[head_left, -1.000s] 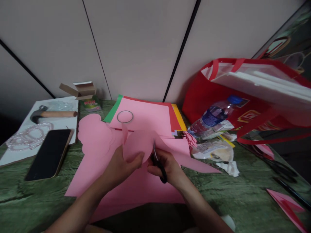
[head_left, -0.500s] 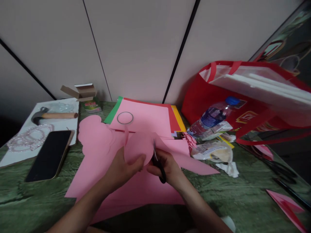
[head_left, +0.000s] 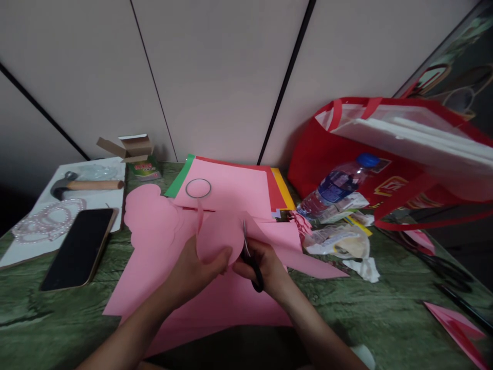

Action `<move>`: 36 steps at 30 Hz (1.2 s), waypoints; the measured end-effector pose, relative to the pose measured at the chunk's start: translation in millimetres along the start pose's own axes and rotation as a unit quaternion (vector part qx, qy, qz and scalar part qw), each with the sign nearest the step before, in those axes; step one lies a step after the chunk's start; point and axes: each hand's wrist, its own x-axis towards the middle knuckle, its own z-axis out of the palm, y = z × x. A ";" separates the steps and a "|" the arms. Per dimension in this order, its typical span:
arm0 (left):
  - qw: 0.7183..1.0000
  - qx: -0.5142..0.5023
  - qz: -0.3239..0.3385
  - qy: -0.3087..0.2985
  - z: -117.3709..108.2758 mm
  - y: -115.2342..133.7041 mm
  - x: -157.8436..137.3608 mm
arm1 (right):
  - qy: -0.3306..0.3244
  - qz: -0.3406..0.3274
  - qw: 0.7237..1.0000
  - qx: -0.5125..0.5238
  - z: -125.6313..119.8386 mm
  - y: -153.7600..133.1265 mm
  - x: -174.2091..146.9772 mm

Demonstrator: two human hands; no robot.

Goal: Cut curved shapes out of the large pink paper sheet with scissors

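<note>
My left hand (head_left: pixel 200 267) pinches a pink sheet of paper (head_left: pixel 219 236) with a rounded edge, thumb on top and fingers underneath. In my right hand (head_left: pixel 265 264) are black-handled scissors (head_left: pixel 254 267), their blades upright at the paper's right side. A strip of the same paper curls away to the right of the blades. Beneath both hands lie larger pink sheets (head_left: pixel 154 288). Several cut pink paper circles (head_left: pixel 148 210) overlap to the left. A thin ring (head_left: pixel 198 188) rests on a pink sheet behind the hands.
On the left are a phone (head_left: pixel 79 249), a hammer (head_left: pixel 92 185), a beaded strand (head_left: pixel 50 221) and a small opened box (head_left: pixel 142 159). To the right stand a red bag (head_left: pixel 308 149) and a water bottle (head_left: pixel 335 185), with plastic wrappers (head_left: pixel 342 240) nearby. More scissors (head_left: pixel 449 270) lie far right.
</note>
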 end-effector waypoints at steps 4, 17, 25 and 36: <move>1.000 -0.003 0.003 0.000 -0.2 -0.5 0.3 | 0.008 0.001 1.000 0.008 -0.2 3.2 -0.1; 0.999 -0.026 -0.018 -0.013 -1.3 -1.5 0.9 | 0.006 -0.005 1.000 -0.013 0.5 -2.7 -0.3; 0.999 -0.039 -0.009 -0.025 -3.1 1.7 2.5 | 0.007 -0.007 1.000 -0.020 0.0 1.1 0.1; 0.998 -0.056 -0.014 -0.022 -5.9 -1.6 4.1 | 0.036 0.013 0.999 -0.026 2.4 -3.8 -0.7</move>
